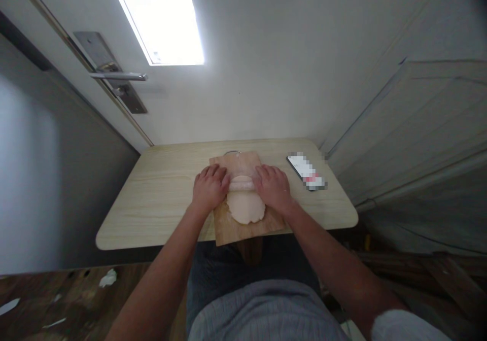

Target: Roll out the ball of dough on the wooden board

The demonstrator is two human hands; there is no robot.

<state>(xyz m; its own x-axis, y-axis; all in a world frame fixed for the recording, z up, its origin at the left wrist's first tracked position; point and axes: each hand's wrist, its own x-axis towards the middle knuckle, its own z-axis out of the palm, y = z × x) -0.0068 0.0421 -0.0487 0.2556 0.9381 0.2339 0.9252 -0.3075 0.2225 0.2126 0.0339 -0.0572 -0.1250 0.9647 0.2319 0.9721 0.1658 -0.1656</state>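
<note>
A flattened round of pale dough (pixel 246 209) lies on a wooden cutting board (pixel 228 233). Across its far part rests a light-coloured rolling pin (pixel 242 183), with a little dough showing beyond it. My left hand (pixel 210 188) is closed over the pin's left end, and my right hand (pixel 273 186) covers the right end in the same way. Both ends of the pin are hidden under my fingers and palms. The dough's near edge is uneven, with small notches.
The board sits on a light wood-grain table (pixel 160 194) with rounded corners, its near edge overhanging slightly. A phone (pixel 306 171) lies to the right. Behind the table stands a white door with a metal handle (pixel 122 76). Crumpled paper (pixel 108 278) is on the floor at left.
</note>
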